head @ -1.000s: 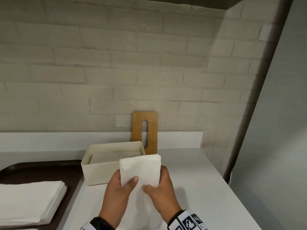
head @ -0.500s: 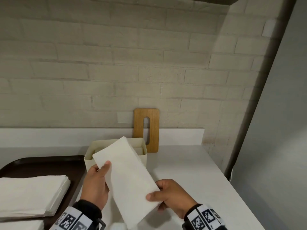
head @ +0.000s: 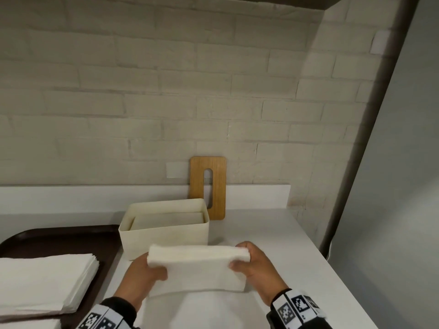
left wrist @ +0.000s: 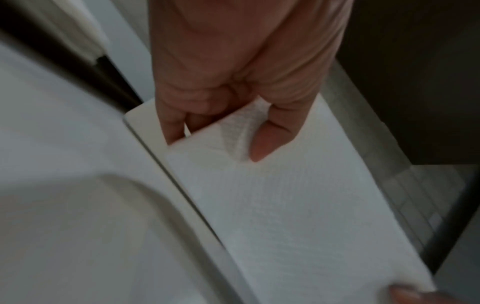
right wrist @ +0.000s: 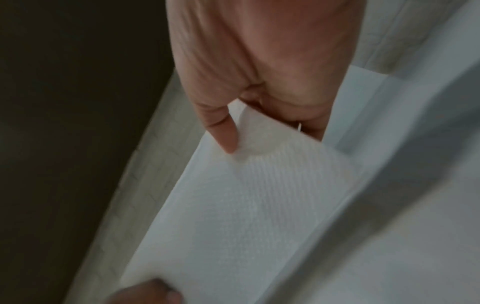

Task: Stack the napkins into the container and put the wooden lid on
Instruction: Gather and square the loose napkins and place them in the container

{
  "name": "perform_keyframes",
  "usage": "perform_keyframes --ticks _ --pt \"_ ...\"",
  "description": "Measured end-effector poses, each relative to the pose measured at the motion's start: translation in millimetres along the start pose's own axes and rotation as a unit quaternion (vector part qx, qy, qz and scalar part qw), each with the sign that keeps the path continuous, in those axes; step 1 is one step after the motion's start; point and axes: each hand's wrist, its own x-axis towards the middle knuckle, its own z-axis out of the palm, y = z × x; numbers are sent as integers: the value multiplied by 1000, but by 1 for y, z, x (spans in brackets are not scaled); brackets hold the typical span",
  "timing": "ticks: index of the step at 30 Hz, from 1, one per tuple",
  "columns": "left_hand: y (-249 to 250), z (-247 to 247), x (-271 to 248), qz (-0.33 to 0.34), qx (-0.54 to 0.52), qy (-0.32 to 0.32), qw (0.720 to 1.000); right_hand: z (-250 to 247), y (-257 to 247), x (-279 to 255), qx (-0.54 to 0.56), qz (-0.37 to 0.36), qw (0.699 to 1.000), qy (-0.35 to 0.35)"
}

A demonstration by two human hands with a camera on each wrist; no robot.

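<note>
napkin bundle [head: 198, 267] held crosswise between left hand [head: 142, 276] and right hand [head: 257, 269].

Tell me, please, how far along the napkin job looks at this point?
Partly done. Some napkins already lie inside the cream container. In hand: the left hand and right hand hold a bundle of napkins by its ends, just in front of the container. Left: that bundle goes in, a stack of napkins waits on the dark tray, and the wooden lid leans against the wall.
</note>
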Motion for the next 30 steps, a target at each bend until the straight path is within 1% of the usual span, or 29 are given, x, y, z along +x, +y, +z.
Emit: perform_keyframes --ticks 3,7,10,12,15,21,25,26,28,30 --pt "-8 3 1 -10 19 10 1000 1 15 3 -29 29 999 -32" --pt "-1 3 -2 31 -46 13 998 1 9 11 -37 8 999 -12" --pt "1 0 4 51 -46 16 998 1 2 13 -30 10 999 -19" --pt "-2 -1 6 44 -15 16 999 3 6 13 -51 29 998 -31" --pt "-5 -4 5 15 10 -1 1000 7 16 15 -82 56 994 -45" --pt "3 -10 11 18 12 -26 999 4 1 19 -110 35 992 -45" --pt "-5 -10 13 -9 59 -36 998 7 10 18 -178 66 981 -45" --pt "-7 -8 14 -17 66 -41 997 7 14 17 -181 72 980 -44" --pt "-10 -6 15 -14 76 -33 996 6 16 18 -182 68 980 -35" --pt "-7 -6 11 10 63 -9 998 5 12 20 -169 42 984 -19"
